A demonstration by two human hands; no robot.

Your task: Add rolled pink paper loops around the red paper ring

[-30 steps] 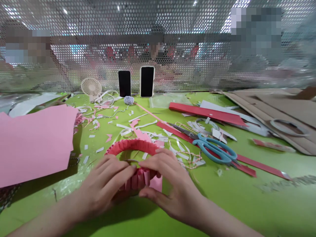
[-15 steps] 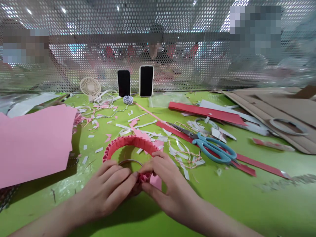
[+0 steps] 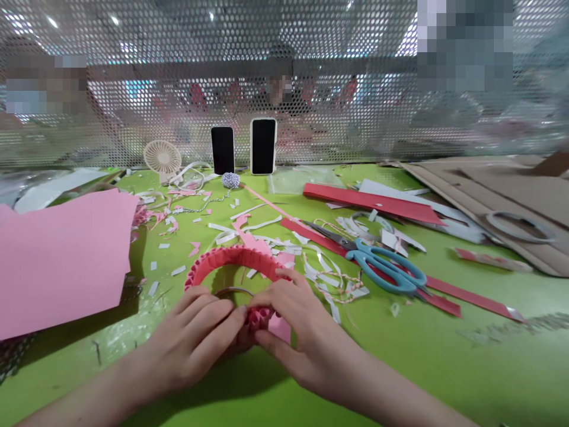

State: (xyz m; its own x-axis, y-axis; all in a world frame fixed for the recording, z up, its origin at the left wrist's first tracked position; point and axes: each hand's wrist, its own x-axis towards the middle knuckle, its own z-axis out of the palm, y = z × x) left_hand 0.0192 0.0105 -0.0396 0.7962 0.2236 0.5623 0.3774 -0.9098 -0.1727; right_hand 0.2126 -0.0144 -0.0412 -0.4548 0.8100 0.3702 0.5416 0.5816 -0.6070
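Note:
A red pleated paper ring (image 3: 237, 255) stands over the green table (image 3: 338, 379), its far arc showing beyond my hands. At its near side, my left hand (image 3: 198, 332) is closed on the ring with fingers bent. My right hand (image 3: 293, 332) pinches the same near section, thumb below and fingers above the pleats. A thin curved edge shows inside the ring; I cannot tell what it belongs to. The fingertips partly hide the near part of the ring. Blue-handled scissors (image 3: 386, 267) lie to the right of my right hand, on red paper strips (image 3: 471, 296).
Pink paper sheets (image 3: 62, 261) rise at the left. Paper scraps and string litter the middle. Two phones (image 3: 264, 145) and a small fan (image 3: 163, 157) stand by the perforated metal screen (image 3: 338, 107). Cardboard (image 3: 511, 190) with a tape roll (image 3: 520, 227) lies at right.
My right fingers have shifted slightly, and more of the pleats between the two hands shows now. Both hands keep their hold on the ring. The things on the table stay where they were.

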